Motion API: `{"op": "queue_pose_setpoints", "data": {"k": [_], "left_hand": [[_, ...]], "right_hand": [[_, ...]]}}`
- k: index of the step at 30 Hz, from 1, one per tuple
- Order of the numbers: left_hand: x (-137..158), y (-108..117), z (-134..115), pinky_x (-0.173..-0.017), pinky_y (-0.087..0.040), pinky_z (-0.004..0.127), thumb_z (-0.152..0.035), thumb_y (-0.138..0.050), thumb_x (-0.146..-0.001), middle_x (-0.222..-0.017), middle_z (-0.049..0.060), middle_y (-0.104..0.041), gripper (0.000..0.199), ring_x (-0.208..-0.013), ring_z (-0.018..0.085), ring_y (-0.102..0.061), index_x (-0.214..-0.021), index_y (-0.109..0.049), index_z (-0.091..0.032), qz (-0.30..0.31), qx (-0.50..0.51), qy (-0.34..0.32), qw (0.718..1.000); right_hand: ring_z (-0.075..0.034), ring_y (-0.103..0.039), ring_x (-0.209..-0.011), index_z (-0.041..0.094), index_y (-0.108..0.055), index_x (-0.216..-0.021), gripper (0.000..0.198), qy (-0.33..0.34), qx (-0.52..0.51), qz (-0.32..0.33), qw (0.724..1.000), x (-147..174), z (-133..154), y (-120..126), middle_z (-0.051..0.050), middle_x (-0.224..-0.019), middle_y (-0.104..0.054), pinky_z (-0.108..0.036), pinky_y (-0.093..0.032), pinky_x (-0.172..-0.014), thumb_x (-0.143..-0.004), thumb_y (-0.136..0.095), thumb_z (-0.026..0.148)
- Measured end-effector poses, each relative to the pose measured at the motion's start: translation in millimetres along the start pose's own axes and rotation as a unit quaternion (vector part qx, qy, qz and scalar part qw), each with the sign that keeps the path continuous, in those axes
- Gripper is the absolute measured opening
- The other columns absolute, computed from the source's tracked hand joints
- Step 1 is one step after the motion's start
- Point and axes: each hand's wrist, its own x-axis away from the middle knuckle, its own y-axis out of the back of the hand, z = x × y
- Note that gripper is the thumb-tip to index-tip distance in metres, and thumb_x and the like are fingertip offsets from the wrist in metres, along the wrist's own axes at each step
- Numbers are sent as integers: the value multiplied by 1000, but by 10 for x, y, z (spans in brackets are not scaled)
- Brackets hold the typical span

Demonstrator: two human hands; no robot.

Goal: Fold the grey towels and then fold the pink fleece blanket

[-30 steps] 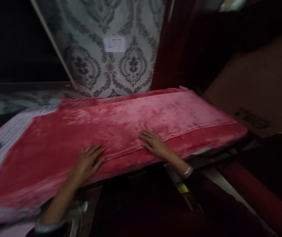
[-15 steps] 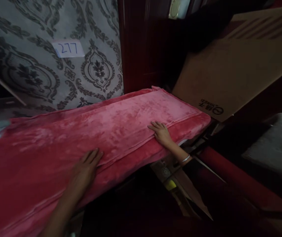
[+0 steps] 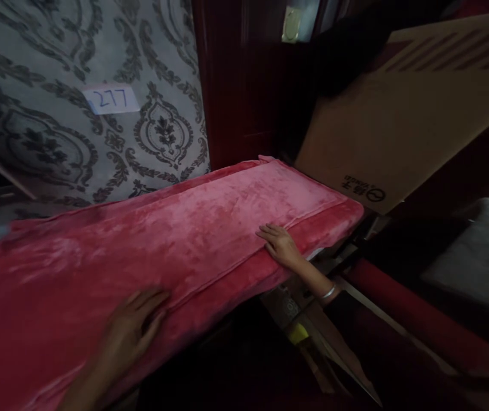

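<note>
A long piece of pink-red plush fabric (image 3: 193,217) lies folded lengthwise over a narrow raised surface, its upper layer's edge running along the near side. My left hand (image 3: 131,325) rests on the cloth near that edge, fingers bent a little and thumb apart. Farther right, my right hand (image 3: 282,245) lies over the same edge with its fingers stretched out, palm down. A silver bangle (image 3: 328,291) circles the right wrist. Neither hand is closed on the fabric. What supports the cloth is mostly hidden.
A big cardboard box (image 3: 399,114) leans at the right, beyond the fabric's far end. Patterned wallpaper (image 3: 163,128) bears a paper label (image 3: 113,99) reading 277. Dark red door panels (image 3: 236,85) stand behind. A grey plush item (image 3: 476,251) lies at right.
My left hand has slid slightly left and toward me, its fingers more bent. The right hand stays at nearly the same spot on the fabric edge. The view has shifted a little.
</note>
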Motion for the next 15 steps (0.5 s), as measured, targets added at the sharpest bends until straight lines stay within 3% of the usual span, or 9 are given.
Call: {"op": "queue_pose_setpoints", "data": {"k": [4, 9, 12, 15], "left_hand": [[-305, 95, -20, -105, -58, 48, -45, -42, -97, -123, 1, -78, 42, -114, 29, -73, -122, -75, -35, -26, 53, -2, 998], [-846, 115, 55, -110, -55, 49, -51, -41, -97, -138, 4, -71, 50, -125, 31, -68, -132, -70, -31, -5, 26, -12, 1000], [-1167, 67, 91, -114, -51, 47, -52, -40, -97, -143, 6, -67, 54, -133, 31, -63, -135, -69, -28, 27, 0, -19, 999], [-1343, -107, 87, -119, -44, 54, -53, -41, -96, -154, 10, -57, 62, -145, 33, -51, -147, -61, -25, 53, -47, -18, 997]], "right_hand": [[-28, -47, -144, 21, -63, -145, 54, -4, 22, -2, 1000, -36, -99, 160, -12, -151, -58, -54, -34, -121, -93, -51, 23], [-26, -44, -147, 12, -52, -154, 66, -108, 62, -53, 991, -71, -561, 355, -14, -157, -52, -49, -34, -122, -89, -44, 17], [-26, -48, -144, 12, -53, -153, 60, -180, 77, -84, 977, -148, -886, 477, -15, -153, -56, -49, -37, -121, -96, -36, 20], [-30, -38, -151, 15, -47, -158, 58, -215, 110, -64, 968, -220, -1118, 587, -15, -161, -45, -55, -33, -122, -105, -31, 33]]}}
